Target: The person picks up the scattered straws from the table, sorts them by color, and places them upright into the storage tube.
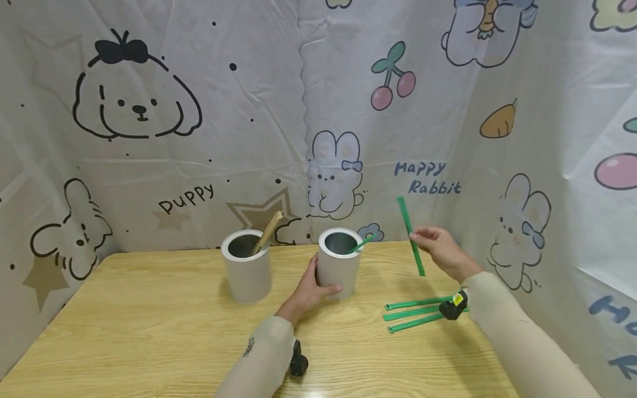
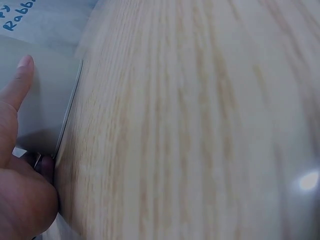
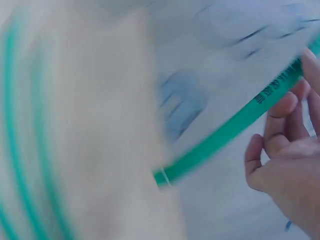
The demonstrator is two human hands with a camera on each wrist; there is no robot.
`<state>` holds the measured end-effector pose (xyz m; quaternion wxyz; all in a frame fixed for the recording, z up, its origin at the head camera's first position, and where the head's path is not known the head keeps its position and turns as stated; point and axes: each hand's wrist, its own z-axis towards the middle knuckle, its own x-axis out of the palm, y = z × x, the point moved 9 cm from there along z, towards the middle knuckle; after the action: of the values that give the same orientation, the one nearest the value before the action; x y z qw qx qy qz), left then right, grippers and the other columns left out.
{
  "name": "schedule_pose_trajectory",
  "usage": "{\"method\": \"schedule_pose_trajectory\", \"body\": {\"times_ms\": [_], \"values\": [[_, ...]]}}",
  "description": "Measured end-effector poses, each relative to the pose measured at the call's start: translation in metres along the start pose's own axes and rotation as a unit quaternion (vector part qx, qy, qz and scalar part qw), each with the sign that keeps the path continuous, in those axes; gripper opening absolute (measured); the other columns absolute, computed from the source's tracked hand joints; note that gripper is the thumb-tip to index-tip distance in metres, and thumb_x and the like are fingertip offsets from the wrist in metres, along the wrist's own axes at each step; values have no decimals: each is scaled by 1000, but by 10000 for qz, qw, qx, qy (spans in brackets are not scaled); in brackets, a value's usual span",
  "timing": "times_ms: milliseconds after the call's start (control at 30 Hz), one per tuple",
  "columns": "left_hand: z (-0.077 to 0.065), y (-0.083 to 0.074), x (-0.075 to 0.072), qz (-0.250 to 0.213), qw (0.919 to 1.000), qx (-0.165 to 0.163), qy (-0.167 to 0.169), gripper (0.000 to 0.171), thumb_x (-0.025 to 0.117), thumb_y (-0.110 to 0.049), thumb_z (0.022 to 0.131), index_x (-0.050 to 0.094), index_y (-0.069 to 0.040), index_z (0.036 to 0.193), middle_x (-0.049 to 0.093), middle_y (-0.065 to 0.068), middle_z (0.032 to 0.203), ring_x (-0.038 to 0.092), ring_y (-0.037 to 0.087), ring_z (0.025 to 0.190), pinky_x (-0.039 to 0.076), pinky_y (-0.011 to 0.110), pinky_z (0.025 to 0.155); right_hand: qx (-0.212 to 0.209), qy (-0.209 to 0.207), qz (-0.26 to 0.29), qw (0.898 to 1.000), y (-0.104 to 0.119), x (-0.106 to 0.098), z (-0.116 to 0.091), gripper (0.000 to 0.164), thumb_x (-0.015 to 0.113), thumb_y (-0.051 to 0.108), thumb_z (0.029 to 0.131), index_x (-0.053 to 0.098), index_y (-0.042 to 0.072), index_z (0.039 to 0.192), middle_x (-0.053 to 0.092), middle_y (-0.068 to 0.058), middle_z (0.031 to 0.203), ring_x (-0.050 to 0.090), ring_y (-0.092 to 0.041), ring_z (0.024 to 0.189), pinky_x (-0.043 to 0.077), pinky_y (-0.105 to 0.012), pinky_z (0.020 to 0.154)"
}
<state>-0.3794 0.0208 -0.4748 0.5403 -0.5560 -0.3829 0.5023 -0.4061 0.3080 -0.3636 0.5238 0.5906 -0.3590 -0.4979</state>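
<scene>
Pinching stick (image 1: 405, 215): R hand (image 1: 444, 251) fingers
Cup (image 1: 342, 270): L hand (image 1: 311, 290) fingers round, 1 stick (image 1: 362, 244) in
Bench (image 1: 164, 320): 3 sticks (image 1: 412, 314) left (prob.)

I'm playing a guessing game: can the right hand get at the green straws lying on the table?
Probably yes: the lying straws are near the right hand, and nothing covers their left ends. But it pinches another straw, so it may need to put that one somewhere first.

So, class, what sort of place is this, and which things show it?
Probably an indoor tabletop workspace, perhaps for crafts: a wood-grain table, cartoon-printed sheeting hanging behind it, and green strips lying on it.
</scene>
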Motion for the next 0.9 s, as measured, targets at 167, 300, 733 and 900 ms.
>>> {"method": "schedule_pose_trajectory", "body": {"times_ms": [167, 300, 733, 900], "values": [[0, -1, 0, -30, 10000, 12, 17, 106, 83, -6, 83, 13, -15, 163, 26, 19, 166, 30, 43, 151, 24, 61, 124, -758, -77, 3061, 9489, 65, 13, 14, 21, 52, 13, 105, 64, 19, 90, 65, 7, 85, 58, -10, 81, 45, -27, 87], [-1, -1, 0, -45, 10000, 66, 15, 106, 82, -7, 83, 13, -16, 163, 27, 19, 166, 30, 43, 150, 25, 62, 123, -856, 216, 3460, 9341, 87, 42, 27, 19, 50, 15, 106, 61, 17, 90, 63, 5, 87, 58, -12, 84, 44, -28, 89], [0, 1, 1, -32, 10000, -62, 43, 107, 83, -10, 83, 12, -17, 163, 24, 17, 167, 27, 42, 152, 23, 61, 124, 656, 93, 80, 9978, -3, 61, 34, 48, 53, 35, 105, 52, 3, 142, 57, 12, 108, 54, -3, 90, 45, -21, 85], [-1, 2, -1, -4, 9999, -104, 66, 107, 83, -11, 84, 11, -17, 163, 23, 16, 168, 26, 41, 153, 22, 61, 125, 808, 302, -481, 9951, -37, 30, 8, 62, 53, 39, 105, 43, -3, 149, 52, 7, 123, 53, -5, 97, 48, -20, 90]]}}
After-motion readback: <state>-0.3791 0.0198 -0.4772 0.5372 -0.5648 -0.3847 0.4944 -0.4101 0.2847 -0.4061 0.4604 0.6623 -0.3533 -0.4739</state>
